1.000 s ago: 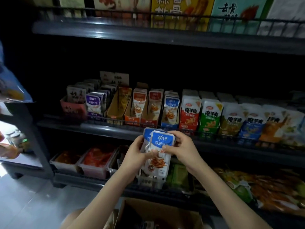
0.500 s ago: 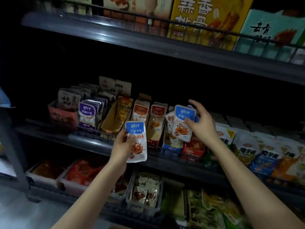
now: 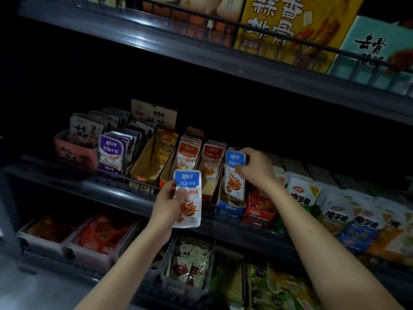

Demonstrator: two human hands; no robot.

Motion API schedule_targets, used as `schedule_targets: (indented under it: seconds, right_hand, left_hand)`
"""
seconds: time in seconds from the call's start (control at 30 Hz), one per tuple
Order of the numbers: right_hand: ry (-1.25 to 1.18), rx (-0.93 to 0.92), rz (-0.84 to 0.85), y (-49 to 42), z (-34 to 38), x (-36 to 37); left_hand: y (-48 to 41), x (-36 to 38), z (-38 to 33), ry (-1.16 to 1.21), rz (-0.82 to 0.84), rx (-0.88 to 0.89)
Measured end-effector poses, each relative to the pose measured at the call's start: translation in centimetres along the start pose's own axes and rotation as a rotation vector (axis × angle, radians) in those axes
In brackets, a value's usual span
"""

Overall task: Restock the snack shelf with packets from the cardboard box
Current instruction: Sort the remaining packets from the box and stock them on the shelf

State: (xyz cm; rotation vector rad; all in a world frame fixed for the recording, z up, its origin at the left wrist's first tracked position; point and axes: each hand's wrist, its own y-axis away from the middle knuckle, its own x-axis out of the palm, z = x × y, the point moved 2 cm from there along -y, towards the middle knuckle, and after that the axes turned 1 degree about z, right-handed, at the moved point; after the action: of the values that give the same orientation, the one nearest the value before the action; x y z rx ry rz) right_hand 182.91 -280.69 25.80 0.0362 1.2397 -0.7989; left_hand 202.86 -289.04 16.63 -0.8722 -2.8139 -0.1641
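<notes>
Blue-topped packet, nearest: the left hand (image 3: 166, 206) pinches the first packet (image 3: 187, 198) by its left edge, thumb across the front. The packet is white with a blue top and is upright, just left of and below the blue carton (image 3: 230, 208), not touching it.
Right hand: the right hand (image 3: 257, 168) pinches the top of the second packet (image 3: 234, 175), a match for the first. The packet's lower end sits in the front of the blue carton.
Blue carton: an open-fronted display box on the middle shelf (image 3: 100, 186).
Left of the blue carton: orange-topped packets (image 3: 190, 153), then a nearly empty yellow carton (image 3: 154, 162), then purple-topped packets (image 3: 111, 153).
Right of the blue carton: a red carton (image 3: 260, 206) touching it, then rows of other packs.
Below the blue carton: clear trays (image 3: 67, 245) of red snacks on a lower shelf.
Above and behind the blue carton: an upper shelf (image 3: 201, 54) with a large yellow box (image 3: 290, 25) behind a wire rail.
Just changed: a second ago both hands held the two packets together, low in front of the shelf. Half a second ago the second packet was raised over the blue carton. Now it is down in it.
Meaning for the task: one packet looks almost shelved, and the first packet likely goes in next.
Cardboard box: out of view.
</notes>
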Motion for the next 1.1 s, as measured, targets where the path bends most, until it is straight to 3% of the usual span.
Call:
schedule_targets:
  seconds: [0.23, 0.47, 0.67, 0.9, 1.1]
  right_hand:
    - [-0.117, 0.01, -0.116, 3.1, -1.3, 1.0]
    - [0.021, 0.024, 0.116, 4.5, -2.0, 2.1]
    - [0.227, 0.027, 0.208, 3.4, -1.3, 1.8]
    - [0.154, 0.056, 0.06, 1.4, -1.1, 0.6]
    - [0.207, 0.035, 0.078, 1.5, -0.9, 1.1]
  left_hand:
    - [0.3, -0.1, 0.4, -0.002, 0.005, -0.018]
    - [0.3, 0.5, 0.0, -0.001, -0.003, -0.032]
    - [0.1, 1.0, -0.5, -0.019, 0.002, -0.017]
    - [-0.2, 1.4, -0.8, -0.016, -0.008, -0.012]
    - [-0.7, 1.4, -0.4, -0.02, -0.02, -0.037]
